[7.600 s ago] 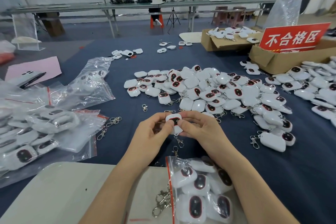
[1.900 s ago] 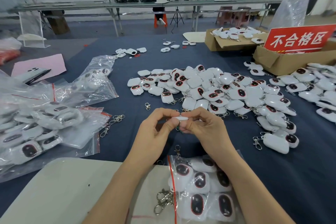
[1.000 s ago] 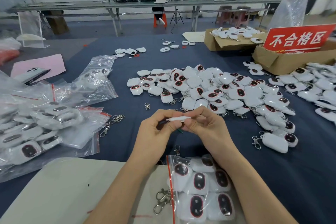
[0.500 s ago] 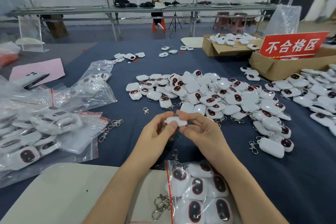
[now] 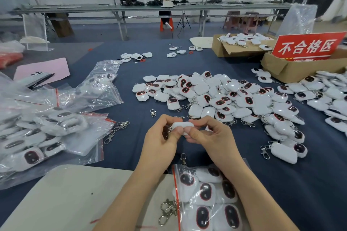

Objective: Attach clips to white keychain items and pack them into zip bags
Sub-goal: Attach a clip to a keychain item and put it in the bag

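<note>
Blue cloth table (image 5: 131, 146) has a heap of white keychains (image 5: 225, 97) at one o'clock. Both the left hand (image 5: 159, 142) and right hand (image 5: 212, 140) pinch one small white plastic keychain (image 5: 183, 125); hold it still to clip.

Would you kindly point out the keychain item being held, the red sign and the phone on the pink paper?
held keychain item (image 5: 183, 124), head view, white top edge.
red sign (image 5: 308, 47), head view, middle of lettering.
phone (image 5: 31, 78), head view, back near lenses.

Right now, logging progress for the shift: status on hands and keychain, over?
Left hand and right hand pinch one white keychain item. Attachment state unclear. Zip bag near wrists, nothing blocking.
</note>
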The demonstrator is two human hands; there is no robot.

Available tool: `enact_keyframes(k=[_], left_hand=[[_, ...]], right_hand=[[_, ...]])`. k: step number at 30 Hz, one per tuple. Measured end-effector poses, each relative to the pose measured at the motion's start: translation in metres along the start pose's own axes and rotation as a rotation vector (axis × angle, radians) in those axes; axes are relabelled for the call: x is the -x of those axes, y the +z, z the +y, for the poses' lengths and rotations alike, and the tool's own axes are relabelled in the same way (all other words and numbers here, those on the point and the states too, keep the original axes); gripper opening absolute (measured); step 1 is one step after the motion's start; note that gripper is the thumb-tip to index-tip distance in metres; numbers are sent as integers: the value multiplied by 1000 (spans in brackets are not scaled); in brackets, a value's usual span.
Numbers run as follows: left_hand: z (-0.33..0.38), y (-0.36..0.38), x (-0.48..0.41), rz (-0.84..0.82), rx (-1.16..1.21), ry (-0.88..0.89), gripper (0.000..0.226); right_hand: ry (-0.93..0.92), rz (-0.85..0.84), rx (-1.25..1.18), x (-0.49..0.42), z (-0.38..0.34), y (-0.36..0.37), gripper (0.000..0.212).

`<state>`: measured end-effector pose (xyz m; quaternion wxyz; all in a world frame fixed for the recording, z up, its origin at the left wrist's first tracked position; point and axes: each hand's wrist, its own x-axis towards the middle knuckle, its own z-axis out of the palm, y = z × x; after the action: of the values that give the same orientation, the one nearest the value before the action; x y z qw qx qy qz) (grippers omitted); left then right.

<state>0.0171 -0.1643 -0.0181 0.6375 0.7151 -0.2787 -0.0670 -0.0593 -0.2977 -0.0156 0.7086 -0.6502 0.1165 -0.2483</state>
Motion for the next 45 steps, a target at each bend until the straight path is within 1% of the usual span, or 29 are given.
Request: enact_keyframes(k=[7, 10, 12, 14, 16, 19, 21, 23, 25, 27, 30, 32, 33, 39, 45], left_hand=[[1, -1, 1, -1, 12, 12, 22], [1, 2, 1, 3, 1, 20, 16], [0, 5, 2, -30, -41, 37, 9], [-2, 6, 3, -85, -117, 33, 12], [-3, 5, 3, -90, -193, 53, 19], [-1, 5, 3, -28, -206, 103, 25], [1, 5, 3, -30, -205, 129, 24], [2, 6, 4, -41, -226, 152, 21], [2, 7, 4, -32, -223, 172, 19], [2, 7, 4, -28, -200, 173, 19], [1, 6, 4, -32, -178, 162, 21], [0, 6, 3, -32, -167, 150, 23], [0, 6, 3, -34, -160, 144, 23], [-1, 6, 2, -48, -114, 97, 28], [1, 5, 1, -76, -66, 34, 31]], right_hand=[[-1, -9, -24, 1, -3, 0, 8], [12, 34, -47, 0, -2, 1, 6], [29, 62, -46, -3, -1, 1, 6], [44, 57, -49, -4, 0, 0, 7], [57, 29, -52, -4, -1, 0, 15], [70, -8, -42, -4, 1, -1, 26], [75, -12, -34, -4, 1, -2, 34], [81, -13, -30, -4, 2, -4, 38], [90, -10, -42, -5, 3, -6, 35], [90, -7, -52, -5, 5, -7, 28], [86, -7, -56, -4, 6, -8, 1], [78, -2, -51, -5, 7, -7, 16], [75, -5, -45, -5, 8, -8, 20], [81, 8, -47, -6, 9, -8, 6], [57, 28, -51, -7, 7, -6, 6]])
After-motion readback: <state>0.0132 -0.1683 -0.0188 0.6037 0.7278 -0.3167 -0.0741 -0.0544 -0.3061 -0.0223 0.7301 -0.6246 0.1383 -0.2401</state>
